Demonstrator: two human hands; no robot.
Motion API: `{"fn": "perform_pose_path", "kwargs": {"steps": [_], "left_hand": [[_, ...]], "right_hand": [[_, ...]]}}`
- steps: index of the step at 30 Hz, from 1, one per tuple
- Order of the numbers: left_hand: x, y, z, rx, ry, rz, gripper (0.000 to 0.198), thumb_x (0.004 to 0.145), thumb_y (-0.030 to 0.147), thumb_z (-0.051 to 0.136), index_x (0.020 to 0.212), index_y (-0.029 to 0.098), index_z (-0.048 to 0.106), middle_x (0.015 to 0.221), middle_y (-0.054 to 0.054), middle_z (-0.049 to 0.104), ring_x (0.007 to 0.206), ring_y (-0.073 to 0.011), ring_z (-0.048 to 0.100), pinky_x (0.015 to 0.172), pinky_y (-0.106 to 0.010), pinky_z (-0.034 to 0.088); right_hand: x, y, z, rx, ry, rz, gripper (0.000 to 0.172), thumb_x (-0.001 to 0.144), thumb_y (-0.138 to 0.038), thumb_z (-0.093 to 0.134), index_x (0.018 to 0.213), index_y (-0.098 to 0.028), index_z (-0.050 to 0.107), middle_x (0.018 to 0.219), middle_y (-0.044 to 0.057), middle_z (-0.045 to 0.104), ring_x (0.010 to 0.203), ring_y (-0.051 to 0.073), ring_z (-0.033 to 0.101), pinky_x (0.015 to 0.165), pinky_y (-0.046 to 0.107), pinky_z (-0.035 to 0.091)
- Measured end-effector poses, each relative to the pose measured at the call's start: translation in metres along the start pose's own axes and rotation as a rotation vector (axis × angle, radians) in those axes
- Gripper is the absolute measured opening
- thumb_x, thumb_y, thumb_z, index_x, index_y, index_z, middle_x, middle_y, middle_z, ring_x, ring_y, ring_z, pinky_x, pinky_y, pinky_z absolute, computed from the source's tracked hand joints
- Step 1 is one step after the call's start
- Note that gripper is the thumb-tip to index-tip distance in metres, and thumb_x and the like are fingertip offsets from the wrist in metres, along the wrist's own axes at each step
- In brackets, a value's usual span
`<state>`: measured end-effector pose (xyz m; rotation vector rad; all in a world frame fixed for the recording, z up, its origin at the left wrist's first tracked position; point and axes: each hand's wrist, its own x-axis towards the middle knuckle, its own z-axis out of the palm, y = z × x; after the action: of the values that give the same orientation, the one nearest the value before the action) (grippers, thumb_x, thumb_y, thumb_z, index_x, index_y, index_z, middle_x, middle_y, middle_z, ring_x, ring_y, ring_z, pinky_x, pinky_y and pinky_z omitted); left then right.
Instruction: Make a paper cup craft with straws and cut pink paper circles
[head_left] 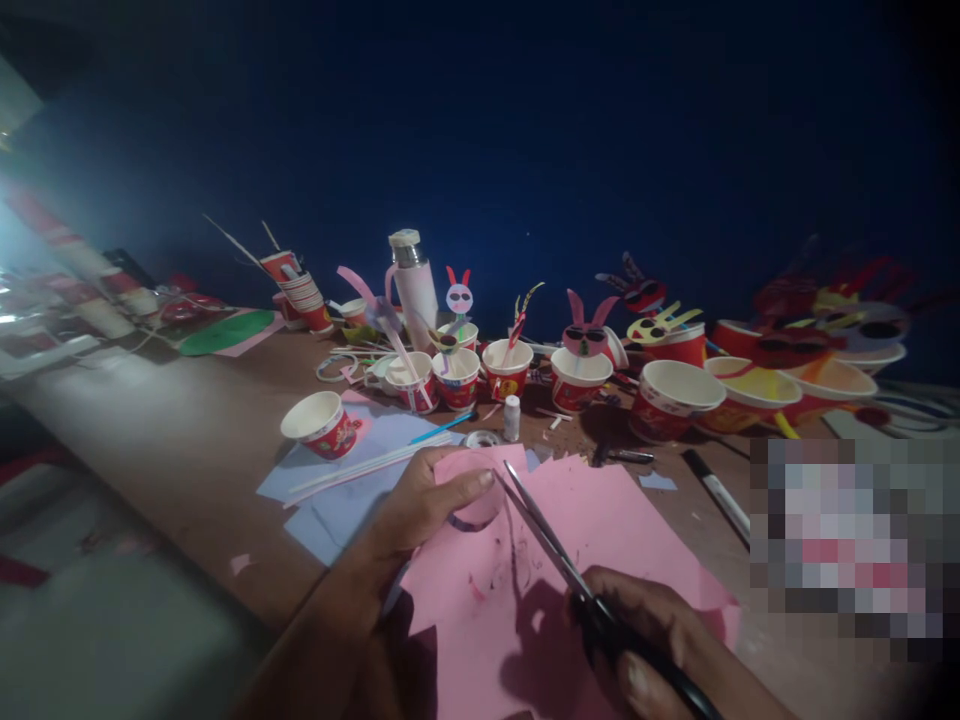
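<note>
Pink paper (637, 530) in left hand (420, 505), scissors (544, 530) in right (637, 640)

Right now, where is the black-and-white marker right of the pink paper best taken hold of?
Grip the marker around its white barrel from above, coming from the right of the pink paper. It lies flat and slanted on the wooden table, so fingers should wrap it easily. The right hand holds scissors, so would need freeing first.
</note>
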<state>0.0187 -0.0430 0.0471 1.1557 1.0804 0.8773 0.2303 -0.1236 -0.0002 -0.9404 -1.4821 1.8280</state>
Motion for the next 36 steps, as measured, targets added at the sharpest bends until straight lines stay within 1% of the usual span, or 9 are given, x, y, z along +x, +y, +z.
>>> {"fn": "perform_pose_path", "kwargs": {"steps": [5,8,11,16,22,26,29,34,36], "left_hand": [[-0.001,-0.001,0.003,-0.008,-0.031,0.006,0.015,0.066,0.026,0.068,0.075,0.014,0.068,0.066,0.000,0.064,0.060,-0.0112,0.054,0.058,-0.020,0.041],[-0.002,0.000,0.005,-0.029,-0.044,-0.005,0.016,0.065,0.026,0.068,0.074,0.013,0.068,0.063,0.000,0.063,0.057,-0.0108,0.053,0.055,-0.020,0.041],[-0.002,-0.001,0.007,-0.054,-0.016,-0.043,0.018,0.062,0.027,0.069,0.072,0.012,0.068,0.062,0.000,0.064,0.056,-0.0119,0.054,0.054,-0.021,0.041],[0.003,-0.006,0.009,-0.095,0.051,-0.084,0.030,0.055,0.028,0.073,0.080,0.011,0.068,0.068,-0.005,0.068,0.065,-0.0191,0.061,0.064,-0.028,0.046],[0.003,-0.007,0.014,-0.118,0.170,-0.104,0.028,0.055,0.025,0.073,0.079,0.012,0.068,0.069,-0.003,0.069,0.065,-0.0178,0.062,0.068,-0.028,0.046],[0.000,-0.006,0.020,-0.153,0.107,-0.080,0.020,0.059,0.022,0.071,0.077,0.014,0.069,0.070,-0.002,0.069,0.067,-0.0168,0.062,0.068,-0.026,0.046],[-0.001,-0.007,0.022,-0.170,0.111,-0.039,0.015,0.062,0.018,0.069,0.076,0.015,0.070,0.069,0.000,0.069,0.067,-0.0153,0.062,0.071,-0.025,0.046],[-0.003,-0.005,0.022,-0.158,-0.050,-0.064,0.026,0.067,0.018,0.065,0.092,0.012,0.068,0.079,-0.005,0.070,0.075,-0.0202,0.063,0.076,-0.032,0.046],[-0.003,-0.005,0.021,-0.174,-0.072,-0.081,0.028,0.068,0.018,0.064,0.095,0.012,0.067,0.079,-0.006,0.070,0.075,-0.0214,0.063,0.075,-0.033,0.047]], "right_hand": [[0.002,-0.001,-0.001,-0.022,0.009,-0.017,0.045,0.067,-0.060,0.057,0.077,-0.017,0.049,0.059,-0.004,0.036,0.053,0.008,0.029,0.046,0.020,0.024],[0.003,0.000,-0.002,-0.005,0.007,-0.014,0.046,0.067,-0.060,0.058,0.081,-0.017,0.050,0.060,-0.004,0.037,0.053,0.009,0.030,0.046,0.020,0.025],[0.004,-0.003,-0.001,-0.028,0.016,0.011,0.047,0.068,-0.062,0.055,0.080,-0.017,0.050,0.063,-0.003,0.039,0.056,0.010,0.032,0.048,0.020,0.028],[0.004,-0.011,0.000,-0.054,0.000,0.019,0.048,0.068,-0.064,0.053,0.080,-0.017,0.047,0.064,-0.002,0.040,0.056,0.010,0.034,0.048,0.021,0.029],[0.002,-0.012,0.002,-0.070,0.018,0.027,0.046,0.070,-0.061,0.054,0.080,-0.017,0.046,0.070,0.000,0.043,0.062,0.012,0.036,0.052,0.022,0.031],[0.002,-0.008,0.003,-0.054,0.039,0.010,0.044,0.070,-0.060,0.055,0.081,-0.018,0.047,0.070,0.000,0.044,0.061,0.012,0.037,0.052,0.022,0.032],[0.002,-0.006,0.004,-0.061,0.059,0.001,0.046,0.069,-0.062,0.054,0.080,-0.018,0.047,0.070,0.000,0.045,0.061,0.012,0.037,0.053,0.023,0.033],[0.002,-0.006,0.002,-0.103,0.069,0.020,0.047,0.070,-0.063,0.052,0.079,-0.017,0.047,0.068,0.000,0.043,0.059,0.011,0.035,0.049,0.021,0.030],[0.002,-0.007,0.001,-0.105,0.076,0.031,0.046,0.069,-0.062,0.053,0.078,-0.017,0.047,0.067,-0.001,0.042,0.057,0.010,0.033,0.048,0.021,0.029]]}}
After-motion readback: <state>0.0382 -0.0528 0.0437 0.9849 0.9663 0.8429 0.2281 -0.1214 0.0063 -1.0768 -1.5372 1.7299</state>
